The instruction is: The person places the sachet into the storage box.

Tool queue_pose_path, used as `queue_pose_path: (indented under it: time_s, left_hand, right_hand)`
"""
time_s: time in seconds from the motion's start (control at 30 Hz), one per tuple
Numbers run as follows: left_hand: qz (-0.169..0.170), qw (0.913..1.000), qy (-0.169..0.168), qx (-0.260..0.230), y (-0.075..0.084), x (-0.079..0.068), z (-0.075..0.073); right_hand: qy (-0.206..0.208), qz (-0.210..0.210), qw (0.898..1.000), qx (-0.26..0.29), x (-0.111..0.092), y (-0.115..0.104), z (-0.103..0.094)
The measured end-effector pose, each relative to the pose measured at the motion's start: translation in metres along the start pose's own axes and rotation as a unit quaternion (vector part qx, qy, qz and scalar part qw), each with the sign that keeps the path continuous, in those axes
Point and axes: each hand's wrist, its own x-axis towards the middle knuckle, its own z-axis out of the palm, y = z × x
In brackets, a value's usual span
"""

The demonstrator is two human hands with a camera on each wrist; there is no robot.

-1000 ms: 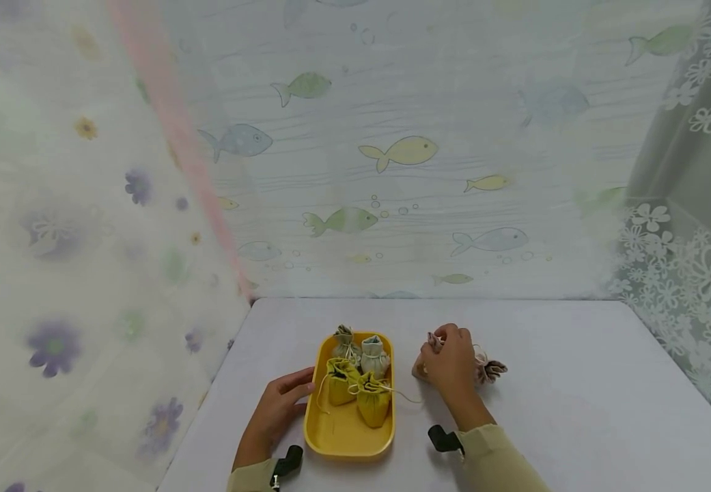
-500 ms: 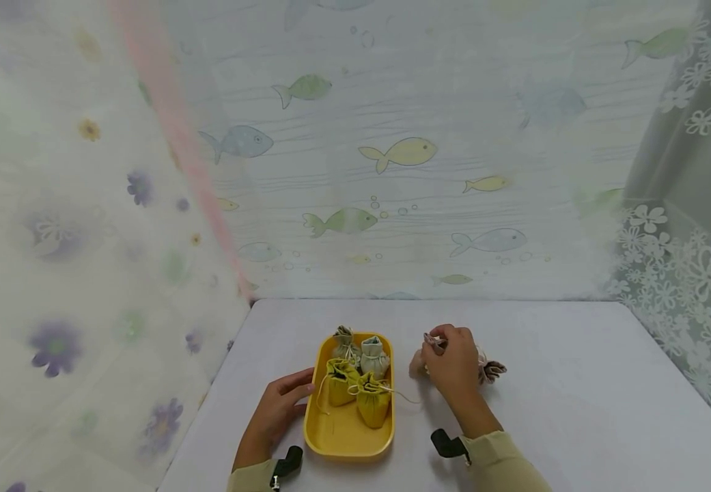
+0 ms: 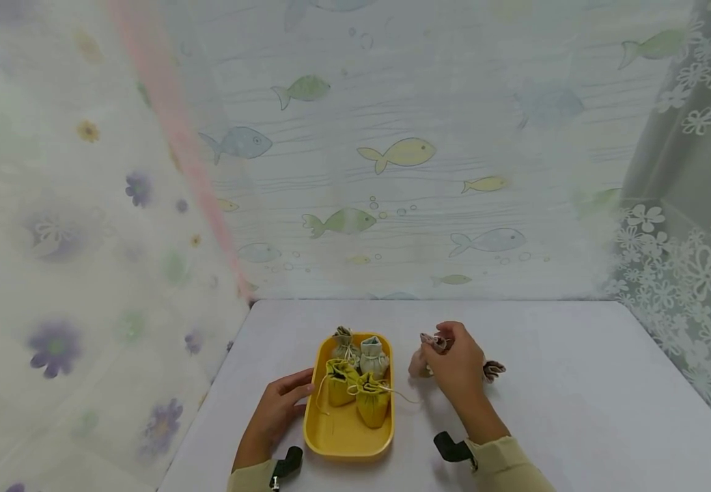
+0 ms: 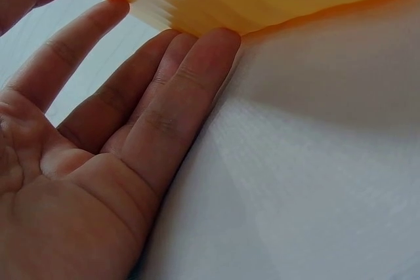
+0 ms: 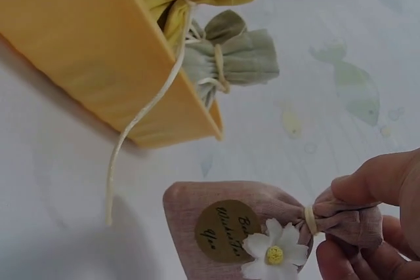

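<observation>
My right hand (image 3: 458, 362) pinches the gathered top of a dusty-pink drawstring pouch (image 5: 210, 191) between thumb and fingers. In the right wrist view this pouch carries a white cloth flower (image 5: 274, 254) and a round brown label. My left hand (image 3: 278, 408) rests its fairly straight fingertips against the left side of a yellow tray (image 3: 345, 447); the left wrist view shows them at the tray's wall (image 4: 275, 4). Inside the tray stand two yellow pouches (image 3: 372, 406) and, behind them, two pale pouches (image 3: 373, 359). A second brownish-pink pouch (image 3: 494, 371) is partly hidden behind my right hand.
A white-covered table (image 3: 564, 389) lies under everything. A loose cream cord (image 5: 131, 122) hangs over the tray's right side. Fish-print fabric (image 3: 416, 225) stands behind the table, with flowered fabric (image 3: 85, 307) along the left and lace-like flowers (image 3: 705, 273) on the right.
My right hand has shifted slightly right and its wrist has turned, showing more of the pinched pouch top, which has moved a little left. The left hand and tray have stayed put.
</observation>
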Motion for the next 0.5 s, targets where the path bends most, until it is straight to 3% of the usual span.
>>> queue_pose_path:
  time_s: [0.5]
  left_hand:
    - [-0.002, 0.9999, 0.008, 0.009, 0.0, 0.001, 0.0]
  right_hand:
    - [-0.013, -0.027, 0.999, 0.045, -0.012, -0.014, -0.011]
